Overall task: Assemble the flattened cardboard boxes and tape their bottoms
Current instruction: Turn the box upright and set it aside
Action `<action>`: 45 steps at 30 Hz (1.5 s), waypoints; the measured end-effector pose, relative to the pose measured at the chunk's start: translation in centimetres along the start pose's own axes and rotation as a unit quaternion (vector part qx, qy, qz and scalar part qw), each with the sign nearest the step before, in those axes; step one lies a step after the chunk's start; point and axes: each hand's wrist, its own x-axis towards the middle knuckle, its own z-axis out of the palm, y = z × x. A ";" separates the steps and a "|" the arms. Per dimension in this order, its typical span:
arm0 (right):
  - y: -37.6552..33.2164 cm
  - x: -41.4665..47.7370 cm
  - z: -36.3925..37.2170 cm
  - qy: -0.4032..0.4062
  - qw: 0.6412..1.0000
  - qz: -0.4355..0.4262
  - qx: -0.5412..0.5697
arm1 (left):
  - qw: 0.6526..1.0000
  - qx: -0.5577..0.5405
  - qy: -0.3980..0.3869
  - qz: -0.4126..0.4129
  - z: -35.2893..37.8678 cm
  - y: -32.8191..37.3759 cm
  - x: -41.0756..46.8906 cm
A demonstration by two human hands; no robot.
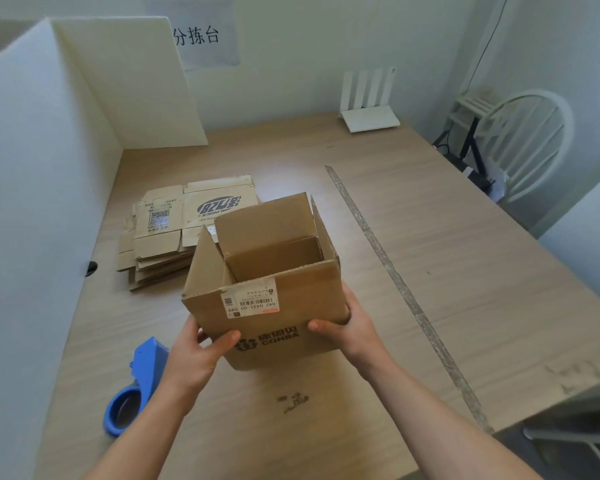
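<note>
I see the box (267, 292) right in front of me, over the middle of the table (465, 271). It stands open, and its top flaps stick up. It leans a little toward me. I cannot tell if its bottom touches the table.

My two hands hold it from both sides, low down. My left hand (201, 355) is at the box's lower left corner. Its thumb lies on the side that faces me, and its fingers curl round the left side. My right hand (347, 327) is at the lower right corner. Its thumb lies on the same near side, and its fingers wrap round the right side. The box sits between my hands.

A white label with a bar code is stuck on the near side, above my thumbs.

The pile of flat boxes (174, 230) lies on the table behind the box and to the left. The blue tape holder (136, 386) lies on the table just left of my left arm, and neither hand is on it. A long grey strip (395, 282) runs across the table to the right of my right hand.
</note>
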 end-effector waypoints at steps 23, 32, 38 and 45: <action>-4.6 2.6 -7.7 0.211 0.976 -0.024 0.041 | 0.916 0.361 -0.032 0.173 4.6 7.3 4.0; -3.5 6.8 -17.5 0.275 0.959 -0.009 0.065 | 0.848 0.483 -0.076 0.202 14.5 11.9 9.8; -4.9 11.7 -27.4 0.266 0.961 -0.022 0.066 | 0.839 0.510 -0.076 0.171 22.5 13.6 14.0; -7.9 20.9 -38.1 0.248 0.965 -0.049 0.071 | 0.820 0.542 -0.073 0.170 32.3 18.1 20.1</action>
